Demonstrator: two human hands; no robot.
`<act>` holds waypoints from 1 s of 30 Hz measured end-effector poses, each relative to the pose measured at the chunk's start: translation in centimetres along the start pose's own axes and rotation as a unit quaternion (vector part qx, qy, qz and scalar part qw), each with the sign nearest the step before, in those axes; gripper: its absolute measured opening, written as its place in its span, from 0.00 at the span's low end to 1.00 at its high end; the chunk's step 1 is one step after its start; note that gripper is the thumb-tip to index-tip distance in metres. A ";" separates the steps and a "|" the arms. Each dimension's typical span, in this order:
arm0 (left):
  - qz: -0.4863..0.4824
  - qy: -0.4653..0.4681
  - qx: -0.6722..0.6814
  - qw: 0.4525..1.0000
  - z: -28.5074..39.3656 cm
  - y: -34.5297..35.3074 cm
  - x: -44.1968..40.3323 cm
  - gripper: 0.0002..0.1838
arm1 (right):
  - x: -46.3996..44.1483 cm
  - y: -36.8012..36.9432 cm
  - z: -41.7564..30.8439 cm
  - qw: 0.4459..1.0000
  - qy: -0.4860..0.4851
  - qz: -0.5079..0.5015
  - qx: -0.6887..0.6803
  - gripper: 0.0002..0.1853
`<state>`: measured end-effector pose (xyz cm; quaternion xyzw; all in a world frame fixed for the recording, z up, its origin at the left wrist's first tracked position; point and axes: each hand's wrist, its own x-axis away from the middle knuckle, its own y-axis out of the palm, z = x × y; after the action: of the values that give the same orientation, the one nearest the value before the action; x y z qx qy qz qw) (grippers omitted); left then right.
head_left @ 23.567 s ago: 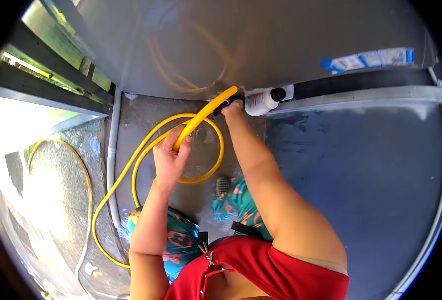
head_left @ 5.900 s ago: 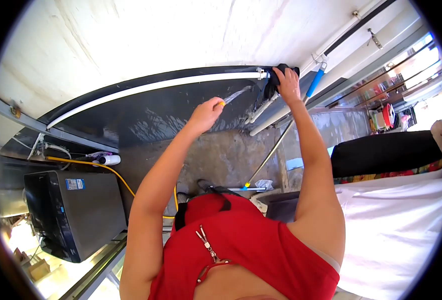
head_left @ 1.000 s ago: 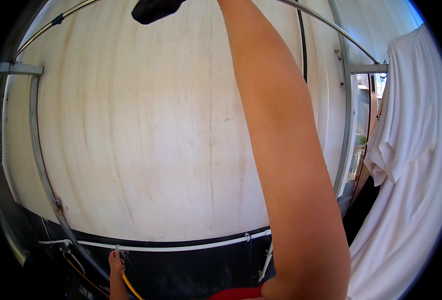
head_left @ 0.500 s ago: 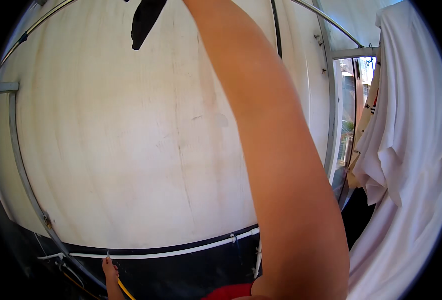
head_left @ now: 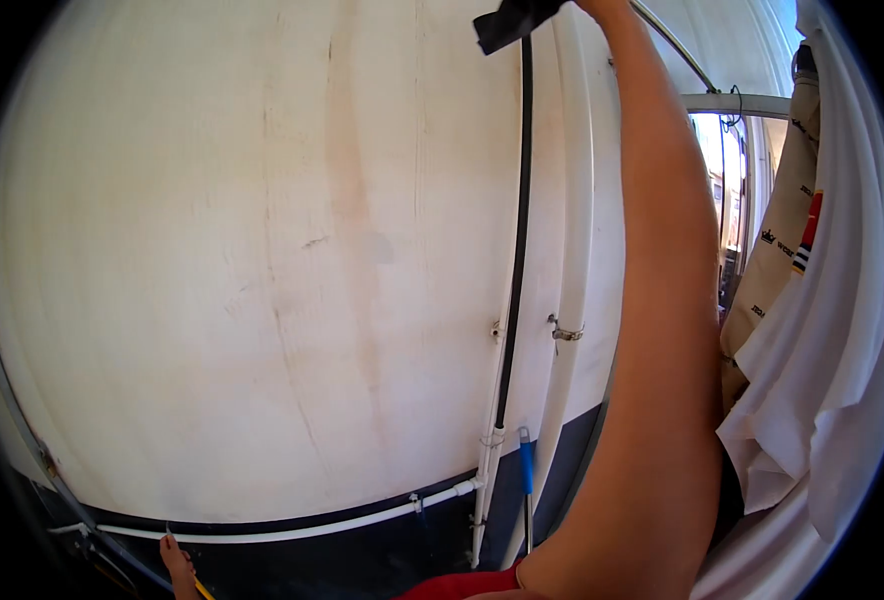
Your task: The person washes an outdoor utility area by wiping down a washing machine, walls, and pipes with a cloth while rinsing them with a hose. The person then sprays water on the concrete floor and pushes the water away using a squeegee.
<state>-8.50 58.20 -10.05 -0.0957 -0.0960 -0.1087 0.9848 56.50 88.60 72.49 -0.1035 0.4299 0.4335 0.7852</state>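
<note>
Low at the left, my left hand (head_left: 176, 556) is closed round the end of a yellow hose (head_left: 203, 590), just in front of the white horizontal pipe (head_left: 292, 532). A thin bit of water shows at its fingertips. My right arm reaches up to the top edge, where only the wrist and the edge of my right hand (head_left: 584, 4) show; its fingers are out of the frame. A black cloth (head_left: 514, 22) hangs beside it against the stained white wall (head_left: 212, 250).
A black vertical pipe (head_left: 519, 230) and a white pipe (head_left: 570, 240) run down the wall. A blue-handled pole (head_left: 527, 465) leans below them. White fabric (head_left: 812, 400) and a beige printed cloth (head_left: 777, 240) hang at the right. A metal rail crosses the upper right.
The view has turned to the right, bringing the vertical pipes and the blue handle into sight. My right arm and the black cloth have moved right across the wall. My left hand still holds the hose low down.
</note>
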 end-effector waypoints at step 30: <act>0.085 0.119 -0.076 0.986 5.6 0.8 -2.9 0.27 | 16.5 1.0 20.2 0.961 0.152 -0.137 0.188 0.11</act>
<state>-12.03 60.66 -5.36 -0.1648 0.0394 -0.0423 0.9846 71.75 109.79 72.45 -0.0765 0.5994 0.2119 0.7681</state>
